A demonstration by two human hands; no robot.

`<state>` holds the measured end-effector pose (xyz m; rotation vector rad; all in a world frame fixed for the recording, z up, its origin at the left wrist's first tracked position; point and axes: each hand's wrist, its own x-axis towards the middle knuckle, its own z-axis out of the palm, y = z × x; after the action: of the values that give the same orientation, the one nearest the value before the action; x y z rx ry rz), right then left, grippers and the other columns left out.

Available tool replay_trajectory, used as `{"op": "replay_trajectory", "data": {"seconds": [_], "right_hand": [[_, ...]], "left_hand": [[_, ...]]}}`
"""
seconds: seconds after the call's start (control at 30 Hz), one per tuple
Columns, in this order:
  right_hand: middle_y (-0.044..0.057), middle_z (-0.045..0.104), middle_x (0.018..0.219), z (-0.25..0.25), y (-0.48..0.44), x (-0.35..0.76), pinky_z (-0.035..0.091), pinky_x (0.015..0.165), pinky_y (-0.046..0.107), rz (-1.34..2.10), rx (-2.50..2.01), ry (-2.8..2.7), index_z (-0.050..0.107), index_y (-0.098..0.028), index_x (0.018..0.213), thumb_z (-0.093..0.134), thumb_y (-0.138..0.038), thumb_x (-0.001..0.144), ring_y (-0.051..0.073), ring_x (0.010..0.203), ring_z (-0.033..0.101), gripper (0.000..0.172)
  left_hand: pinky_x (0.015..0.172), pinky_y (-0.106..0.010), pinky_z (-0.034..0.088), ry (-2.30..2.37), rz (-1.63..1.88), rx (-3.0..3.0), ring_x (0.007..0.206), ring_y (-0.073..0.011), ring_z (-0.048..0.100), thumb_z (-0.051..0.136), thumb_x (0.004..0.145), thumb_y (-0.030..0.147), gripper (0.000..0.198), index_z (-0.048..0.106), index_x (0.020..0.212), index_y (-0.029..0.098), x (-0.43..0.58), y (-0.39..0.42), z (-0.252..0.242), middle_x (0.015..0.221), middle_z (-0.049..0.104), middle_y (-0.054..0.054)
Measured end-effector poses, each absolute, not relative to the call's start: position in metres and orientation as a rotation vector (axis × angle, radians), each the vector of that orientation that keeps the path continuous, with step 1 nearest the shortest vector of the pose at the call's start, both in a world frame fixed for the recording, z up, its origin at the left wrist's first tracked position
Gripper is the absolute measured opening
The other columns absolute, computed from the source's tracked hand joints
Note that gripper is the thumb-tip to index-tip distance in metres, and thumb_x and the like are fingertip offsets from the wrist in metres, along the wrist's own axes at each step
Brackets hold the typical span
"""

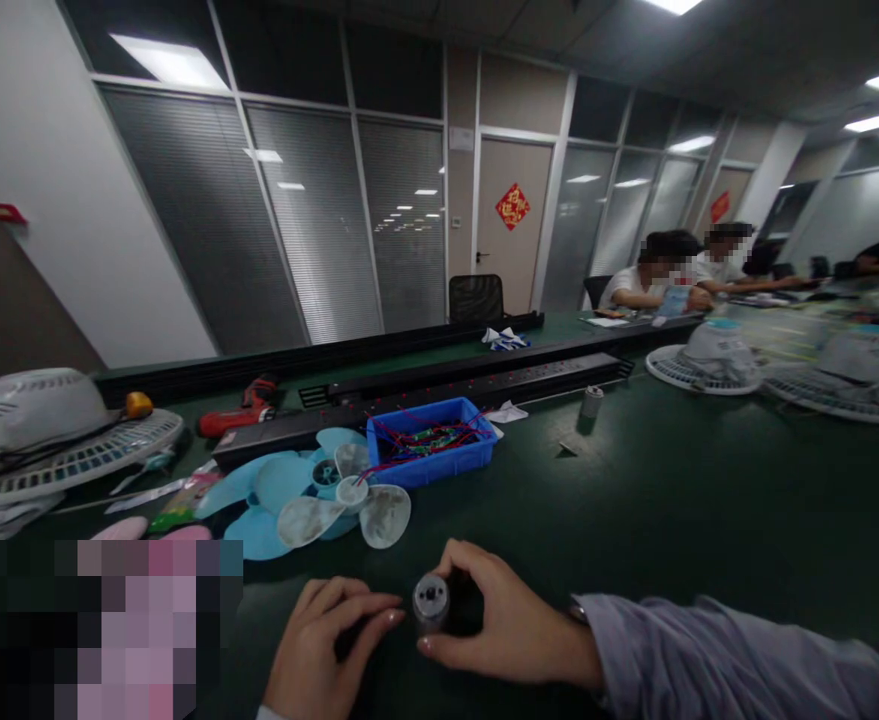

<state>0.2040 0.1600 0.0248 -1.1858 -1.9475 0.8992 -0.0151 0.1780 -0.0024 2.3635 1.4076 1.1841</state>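
A small cylindrical metal motor (431,597) stands upright on the dark green table, its round end with a dark centre facing up. My right hand (510,625) is closed around it from the right, thumb on the near side and fingers on the far side. Just left of the motor is my left hand (330,640), thumb and forefinger pinched together. Whatever may be between those fingertips is too small to make out. Beyond my hands lie a grey fan blade (353,492) and light blue fan blades (274,485).
A blue bin (435,460) holds wires and small circuit boards. Behind it run long black rails (476,385), with a red power drill (240,410) at left. Another motor (591,402) stands farther right. Fan housings (71,430) sit at both sides. Several people work at the far right.
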Motion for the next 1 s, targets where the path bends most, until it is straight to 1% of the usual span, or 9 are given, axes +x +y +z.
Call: {"op": "replay_trajectory", "data": {"seconds": [0.07,0.13,0.27,0.4,0.6,0.7,0.83,1.0], "right_hand": [[-0.001,0.057,0.086,0.024,0.161,0.204,0.040,0.068,0.027,0.879,-1.170,-1.954,0.052,-0.020,0.086,0.078,-0.032,0.064,0.016,0.078,0.052,0.035],[-0.002,0.056,0.084,0.023,0.162,0.204,0.039,0.066,0.026,0.858,-1.156,-1.958,0.052,-0.020,0.085,0.077,-0.032,0.064,0.015,0.076,0.052,0.035],[-0.003,0.054,0.081,0.020,0.162,0.203,0.037,0.064,0.025,0.821,-1.152,-1.954,0.050,-0.020,0.083,0.078,-0.031,0.062,0.014,0.073,0.050,0.036],[-0.003,0.055,0.084,0.016,0.164,0.203,0.038,0.067,0.025,0.808,-1.143,-1.971,0.052,-0.021,0.086,0.079,-0.035,0.062,0.014,0.077,0.051,0.039],[-0.002,0.056,0.085,0.012,0.166,0.205,0.037,0.070,0.027,0.757,-1.163,-2.041,0.055,-0.021,0.087,0.079,-0.043,0.061,0.015,0.078,0.051,0.042],[-0.002,0.056,0.084,0.010,0.165,0.205,0.037,0.070,0.027,0.760,-1.167,-2.044,0.055,-0.021,0.087,0.079,-0.045,0.061,0.015,0.078,0.051,0.043],[-0.002,0.057,0.085,0.012,0.164,0.205,0.038,0.069,0.027,0.772,-1.172,-2.030,0.055,-0.021,0.087,0.080,-0.045,0.059,0.016,0.078,0.052,0.044],[-0.002,0.058,0.083,0.016,0.163,0.204,0.038,0.070,0.027,0.760,-1.156,-2.041,0.057,-0.020,0.086,0.080,-0.041,0.059,0.016,0.078,0.053,0.042]], "left_hand": [[0.074,-0.031,0.055,1.387,1.308,2.256,0.082,-0.0195,0.066,0.053,0.086,0.054,0.032,0.074,0.085,0.030,-0.006,0.176,0.005,0.085,0.072,0.000],[0.076,-0.028,0.056,1.337,1.360,2.201,0.082,-0.0178,0.069,0.052,0.088,0.048,0.029,0.072,0.089,0.028,0.004,0.175,0.011,0.089,0.074,0.000],[0.071,-0.020,0.057,1.229,1.320,2.254,0.076,-0.0141,0.072,0.052,0.089,0.044,0.024,0.071,0.090,0.029,0.017,0.173,0.019,0.085,0.076,0.005],[0.067,-0.016,0.057,1.174,1.279,2.395,0.071,-0.0112,0.072,0.057,0.087,0.043,0.017,0.070,0.091,0.033,0.013,0.172,0.023,0.086,0.076,0.009],[0.062,-0.016,0.056,1.258,1.259,2.354,0.067,-0.0103,0.071,0.052,0.087,0.052,0.025,0.070,0.087,0.035,0.014,0.170,0.028,0.081,0.076,0.011],[0.061,-0.016,0.056,1.231,1.265,2.377,0.065,-0.0102,0.071,0.052,0.087,0.054,0.026,0.071,0.087,0.036,0.014,0.169,0.031,0.080,0.076,0.011],[0.058,-0.014,0.056,1.180,1.254,2.446,0.062,-0.0093,0.070,0.052,0.088,0.052,0.024,0.070,0.087,0.036,0.011,0.170,0.034,0.078,0.075,0.012],[0.060,-0.014,0.057,1.120,1.220,2.501,0.066,-0.0099,0.072,0.053,0.089,0.046,0.021,0.070,0.088,0.033,0.008,0.171,0.035,0.080,0.076,0.010]]}}
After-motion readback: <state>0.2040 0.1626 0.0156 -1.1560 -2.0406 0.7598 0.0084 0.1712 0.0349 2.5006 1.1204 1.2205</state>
